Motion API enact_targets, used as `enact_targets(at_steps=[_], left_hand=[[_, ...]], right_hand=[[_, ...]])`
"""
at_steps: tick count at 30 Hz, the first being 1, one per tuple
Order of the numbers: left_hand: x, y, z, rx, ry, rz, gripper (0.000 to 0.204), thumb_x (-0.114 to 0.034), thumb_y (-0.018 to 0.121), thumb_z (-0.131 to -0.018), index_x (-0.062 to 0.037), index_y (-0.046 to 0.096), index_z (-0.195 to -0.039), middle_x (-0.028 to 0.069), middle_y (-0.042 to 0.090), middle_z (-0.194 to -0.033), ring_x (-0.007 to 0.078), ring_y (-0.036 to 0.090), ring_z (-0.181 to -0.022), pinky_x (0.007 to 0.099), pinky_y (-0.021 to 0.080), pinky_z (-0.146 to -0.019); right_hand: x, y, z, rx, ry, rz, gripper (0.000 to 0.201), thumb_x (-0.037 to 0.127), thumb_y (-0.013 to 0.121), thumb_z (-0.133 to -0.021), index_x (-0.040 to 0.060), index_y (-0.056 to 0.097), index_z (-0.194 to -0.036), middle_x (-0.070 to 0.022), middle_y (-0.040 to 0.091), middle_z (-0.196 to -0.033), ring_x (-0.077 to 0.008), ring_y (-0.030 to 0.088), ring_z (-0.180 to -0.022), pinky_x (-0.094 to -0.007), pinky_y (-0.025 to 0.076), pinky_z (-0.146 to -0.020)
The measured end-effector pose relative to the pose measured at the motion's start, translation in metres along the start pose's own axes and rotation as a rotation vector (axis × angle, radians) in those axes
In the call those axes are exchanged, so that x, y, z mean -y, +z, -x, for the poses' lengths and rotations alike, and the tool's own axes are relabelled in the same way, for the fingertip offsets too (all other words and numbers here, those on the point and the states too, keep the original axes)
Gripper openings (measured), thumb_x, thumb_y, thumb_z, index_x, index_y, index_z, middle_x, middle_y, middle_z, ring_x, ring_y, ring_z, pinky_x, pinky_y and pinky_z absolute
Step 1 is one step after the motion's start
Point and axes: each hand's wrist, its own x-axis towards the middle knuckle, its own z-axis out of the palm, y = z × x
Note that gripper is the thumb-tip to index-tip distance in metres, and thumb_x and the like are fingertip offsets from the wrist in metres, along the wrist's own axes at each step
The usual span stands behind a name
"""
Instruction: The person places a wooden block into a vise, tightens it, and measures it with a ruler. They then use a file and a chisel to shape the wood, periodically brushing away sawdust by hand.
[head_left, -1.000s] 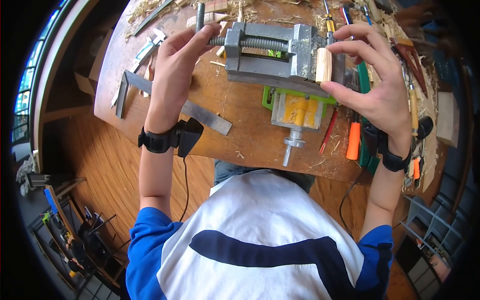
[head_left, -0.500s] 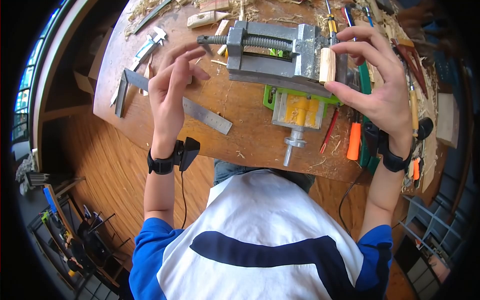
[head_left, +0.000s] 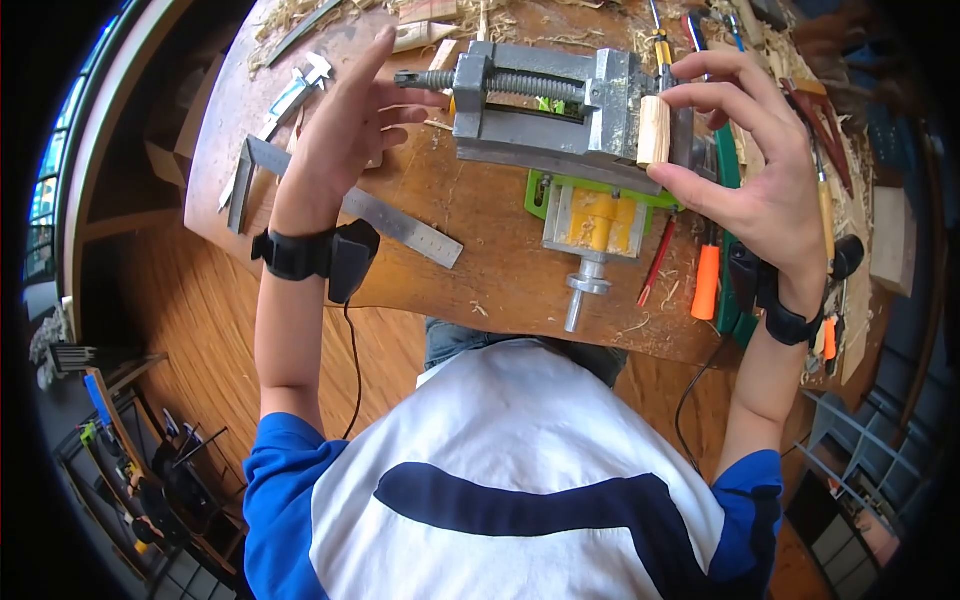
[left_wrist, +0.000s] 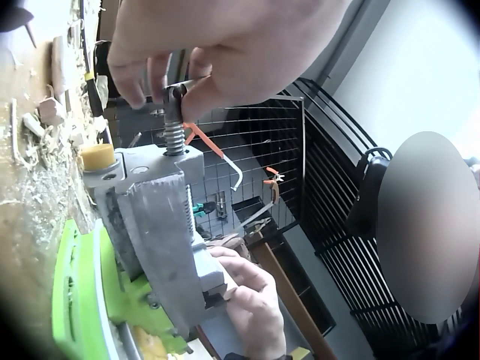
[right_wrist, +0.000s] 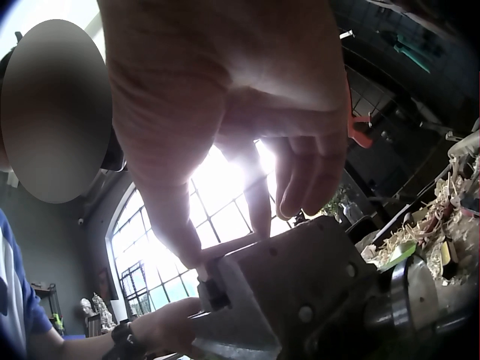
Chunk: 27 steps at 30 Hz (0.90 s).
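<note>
A grey metal vise (head_left: pixel 540 110) lies across the bench top, its threaded screw (head_left: pixel 430 78) pointing left. Beside the screw's end, the left hand (head_left: pixel 345 135) has its thumb raised and its fingers spread; in the left wrist view that hand (left_wrist: pixel 240 45) hangs around the screw end (left_wrist: pixel 174 112). The right hand (head_left: pixel 765 185) pinches a short pale wooden block (head_left: pixel 654 130) by its two ends at the vise's right-hand jaws. From the right wrist, thumb and a finger of the right hand (right_wrist: pixel 232 112) reach down to the vise (right_wrist: pixel 285 285).
Below the vise stands a green and yellow clamp (head_left: pixel 595 222). A metal square (head_left: pixel 405 228) and a caliper (head_left: pixel 292 95) lie left. On the right are an orange-handled tool (head_left: pixel 706 283), a red pen-like tool (head_left: pixel 657 262), more hand tools and wood shavings.
The left hand has let go of the screw's bar, swung down and away, then come back up beside the screw end, thumb raised. The vise and block shifted slightly right; the right hand keeps its pinch.
</note>
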Motion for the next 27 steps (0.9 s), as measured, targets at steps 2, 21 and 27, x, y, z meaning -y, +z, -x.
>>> enact_targets(at_steps=[2, 21, 27], left_hand=[[-0.005, 0.007, -0.001, 0.056, -0.020, 0.076, 0.044, -0.045, 0.063, -0.095, -0.0038, 0.072, -0.108, 0.0033, 0.070, -0.088, 0.0101, 0.064, -0.086, 0.0211, 0.046, -0.070], [-0.028, 0.023, -0.018, 0.136, 0.263, 0.213, 0.020, -0.020, 0.067, -0.095, -0.0015, 0.065, -0.103, 0.0044, 0.068, -0.092, 0.0105, 0.063, -0.085, 0.0230, 0.047, -0.073], [-0.038, 0.031, -0.023, 0.214, 0.347, 0.134, 0.021, -0.030, 0.067, -0.094, -0.0098, 0.061, -0.088, -0.0058, 0.050, -0.070, 0.0060, 0.043, -0.062, 0.0207, 0.032, -0.054]], right_hand=[[-0.001, 0.001, 0.000, -0.002, -0.006, 0.001, 0.039, 0.011, 0.081, -0.069, 0.0046, 0.068, -0.105, -0.0057, 0.061, -0.119, -0.0183, 0.058, -0.104, -0.0291, 0.047, -0.079], [0.002, 0.003, 0.001, -0.005, 0.025, -0.037, 0.041, 0.011, 0.082, -0.069, 0.0041, 0.067, -0.107, -0.0063, 0.061, -0.119, -0.0203, 0.056, -0.106, -0.0304, 0.047, -0.081], [0.000, 0.003, 0.000, -0.007, -0.068, 0.082, 0.045, 0.013, 0.084, -0.067, 0.0040, 0.067, -0.107, -0.0074, 0.061, -0.118, -0.0249, 0.058, -0.112, -0.0350, 0.046, -0.093]])
